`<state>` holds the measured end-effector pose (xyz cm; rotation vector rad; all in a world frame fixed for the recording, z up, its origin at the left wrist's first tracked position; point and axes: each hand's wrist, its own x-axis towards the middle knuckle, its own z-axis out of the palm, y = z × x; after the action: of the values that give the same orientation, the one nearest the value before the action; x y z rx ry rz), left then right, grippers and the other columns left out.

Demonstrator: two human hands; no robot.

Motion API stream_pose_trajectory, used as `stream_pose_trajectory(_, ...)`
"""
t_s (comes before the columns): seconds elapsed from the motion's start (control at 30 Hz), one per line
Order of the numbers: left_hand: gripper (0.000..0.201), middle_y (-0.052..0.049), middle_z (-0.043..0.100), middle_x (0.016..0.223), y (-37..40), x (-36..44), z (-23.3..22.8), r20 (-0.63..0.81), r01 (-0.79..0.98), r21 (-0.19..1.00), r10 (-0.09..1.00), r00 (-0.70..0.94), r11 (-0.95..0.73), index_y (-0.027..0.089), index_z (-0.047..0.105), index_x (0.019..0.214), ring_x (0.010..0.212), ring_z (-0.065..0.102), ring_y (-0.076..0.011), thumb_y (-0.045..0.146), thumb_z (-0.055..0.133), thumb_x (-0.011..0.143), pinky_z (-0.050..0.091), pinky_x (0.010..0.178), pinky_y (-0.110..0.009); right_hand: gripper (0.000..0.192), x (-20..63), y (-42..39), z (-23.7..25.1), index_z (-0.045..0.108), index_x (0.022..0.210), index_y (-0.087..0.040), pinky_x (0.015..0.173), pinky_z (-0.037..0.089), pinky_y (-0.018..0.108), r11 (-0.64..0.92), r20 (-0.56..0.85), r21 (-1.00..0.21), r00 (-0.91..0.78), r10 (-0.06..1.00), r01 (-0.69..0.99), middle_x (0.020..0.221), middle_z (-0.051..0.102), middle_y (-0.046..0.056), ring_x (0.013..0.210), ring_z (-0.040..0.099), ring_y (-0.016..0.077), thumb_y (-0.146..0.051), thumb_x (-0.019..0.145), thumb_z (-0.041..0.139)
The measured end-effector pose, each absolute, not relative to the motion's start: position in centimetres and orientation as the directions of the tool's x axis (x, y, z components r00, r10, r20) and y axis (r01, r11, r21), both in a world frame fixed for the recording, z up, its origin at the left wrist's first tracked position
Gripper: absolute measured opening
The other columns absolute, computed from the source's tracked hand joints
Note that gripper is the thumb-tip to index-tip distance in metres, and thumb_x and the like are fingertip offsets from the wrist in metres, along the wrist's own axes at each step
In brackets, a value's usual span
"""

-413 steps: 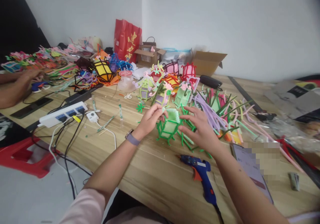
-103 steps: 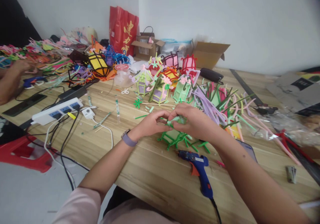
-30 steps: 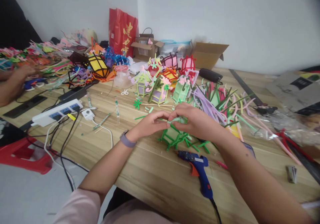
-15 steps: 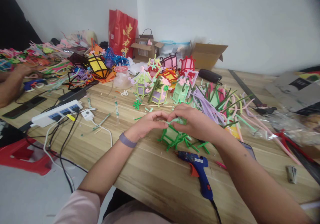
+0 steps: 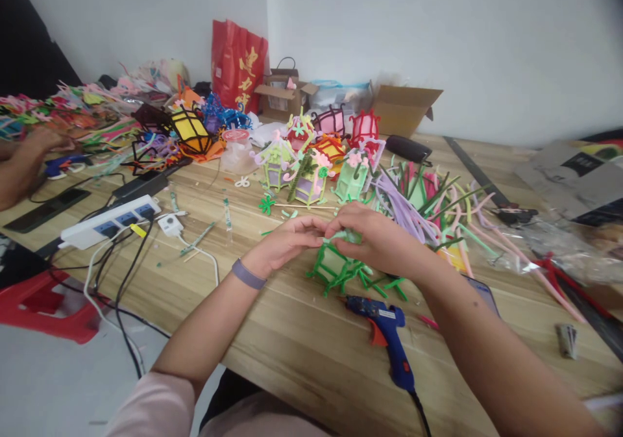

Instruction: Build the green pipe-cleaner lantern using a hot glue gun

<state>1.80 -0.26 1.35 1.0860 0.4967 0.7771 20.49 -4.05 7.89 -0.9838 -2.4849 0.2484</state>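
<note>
Both hands (image 5: 335, 239) pinch upright green lantern (image 5: 335, 265).

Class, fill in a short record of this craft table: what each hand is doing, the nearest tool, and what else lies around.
Left hand: pinches the top of the green lantern
Right hand: grips the same top
Nearest tool: blue glue gun, lying on the table
Behind: finished lanterns, loose pipe cleaners
Left side: power strip, another person's hand

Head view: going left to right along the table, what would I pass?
Another person's hand → power strip → left hand → green lantern → right hand → pipe cleaners → grey booklet
</note>
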Motion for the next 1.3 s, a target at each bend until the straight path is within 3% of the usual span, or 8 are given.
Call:
stream_pose_trajectory(0.23, 0.019, -0.003, 0.068, 0.084, 0.1, 1.7, 1.2, -0.029, -0.348, 0.888, 0.790, 0.612, 0.301, 0.016, 0.067, 0.074, 0.085, 0.062, -0.0168, 0.028, 0.078, 0.064, 0.047, 0.082, -0.030, 0.013, 20.6, -3.9, 7.8, 0.065, 0.086, -0.021, 0.079, 0.044, 0.034, 0.718, 0.323, -0.334, -0.641, 0.696, 0.611, 0.078, 0.063, 0.003, 0.083, 0.058, 0.0196, -0.012, 0.082, 0.057)
stream_pose_trajectory(0.4, 0.025, -0.007, 0.071, 0.100, 0.2, 1.8, 1.0, 0.053, -0.285, 0.953, 0.864, 0.500, 0.107, 0.016, 0.070, 0.080, 0.096, 0.061, -0.0187, 0.037, 0.077, 0.069, 0.043, 0.090, -0.031, 0.013, 20.6, -4.0, 7.8, 0.065, 0.087, -0.021, 0.078, 0.045, 0.033, 0.724, 0.341, -0.324, -0.639, 0.690, 0.609, 0.079, 0.064, 0.004, 0.084, 0.058, 0.0195, -0.012, 0.083, 0.057)
stream_pose_trajectory(0.57, 0.024, -0.003, 0.067, 0.077, 0.5, 1.7, 0.9, 0.097, -0.251, 0.968, 0.917, 0.386, 0.003, 0.016, 0.064, 0.070, 0.078, 0.058, -0.0157, 0.040, 0.070, 0.072, 0.042, 0.075, -0.028, 0.012, 20.6, -3.9, 7.8, 0.065, 0.086, -0.021, 0.078, 0.046, 0.033, 0.718, 0.339, -0.316, -0.633, 0.696, 0.620, 0.078, 0.064, 0.003, 0.083, 0.058, 0.0190, -0.013, 0.083, 0.058)
stream_pose_trajectory(0.77, 0.025, 0.003, 0.044, 0.056, 0.8, 1.9, 0.3, 0.144, -0.225, 0.969, 0.971, 0.190, -0.100, 0.019, 0.046, 0.057, 0.058, 0.043, -0.0111, 0.030, 0.052, 0.078, 0.036, 0.062, -0.025, 0.012, 20.6, -4.0, 7.9, 0.066, 0.086, -0.021, 0.078, 0.046, 0.033, 0.704, 0.328, -0.312, -0.623, 0.710, 0.638, 0.079, 0.064, 0.004, 0.083, 0.059, 0.0198, -0.013, 0.082, 0.059)
stream_pose_trajectory(0.97, 0.033, 0.005, 0.038, 0.048, 0.5, 2.1, 0.3, 0.170, -0.178, 0.975, 0.966, 0.194, -0.135, 0.019, 0.042, 0.048, 0.054, 0.039, -0.0099, 0.027, 0.052, 0.078, 0.032, 0.058, -0.025, 0.012, 20.6, -4.0, 7.8, 0.067, 0.086, -0.020, 0.079, 0.047, 0.034, 0.684, 0.318, -0.326, -0.606, 0.729, 0.653, 0.080, 0.065, 0.005, 0.083, 0.059, 0.0206, -0.014, 0.081, 0.059)
stream_pose_trajectory(1.1, 0.033, 0.004, 0.048, 0.050, 0.6, 2.0, 0.2, 0.153, -0.184, 0.976, 0.968, 0.198, -0.117, 0.018, 0.050, 0.049, 0.055, 0.045, -0.0099, 0.032, 0.057, 0.079, 0.037, 0.060, -0.024, 0.013, 20.6, -4.0, 7.9, 0.067, 0.086, -0.021, 0.079, 0.047, 0.034, 0.680, 0.324, -0.322, -0.598, 0.733, 0.659, 0.079, 0.065, 0.004, 0.084, 0.060, 0.0205, -0.013, 0.079, 0.060)
stream_pose_trajectory(1.2, 0.023, 0.000, 0.066, 0.067, 0.8, 1.9, 0.1, 0.152, -0.209, 0.971, 0.972, 0.178, -0.113, 0.017, 0.068, 0.067, 0.068, 0.057, -0.0124, 0.037, 0.065, 0.076, 0.043, 0.069, -0.026, 0.014, 20.5, -4.1, 8.0, 0.067, 0.086, -0.022, 0.078, 0.047, 0.033, 0.676, 0.321, -0.315, -0.595, 0.737, 0.666, 0.079, 0.065, 0.004, 0.083, 0.060, 0.0203, -0.012, 0.079, 0.060)
stream_pose_trajectory(1.3, 0.026, -0.004, 0.073, 0.082, 0.9, 1.9, 0.1, 0.144, -0.219, 0.971, 0.971, 0.193, -0.100, 0.016, 0.074, 0.079, 0.082, 0.062, -0.0166, 0.040, 0.076, 0.067, 0.045, 0.079, -0.029, 0.014, 20.5, -4.1, 8.1, 0.067, 0.087, -0.022, 0.078, 0.047, 0.033, 0.676, 0.312, -0.311, -0.599, 0.737, 0.669, 0.079, 0.065, 0.003, 0.083, 0.060, 0.0199, -0.012, 0.079, 0.060)
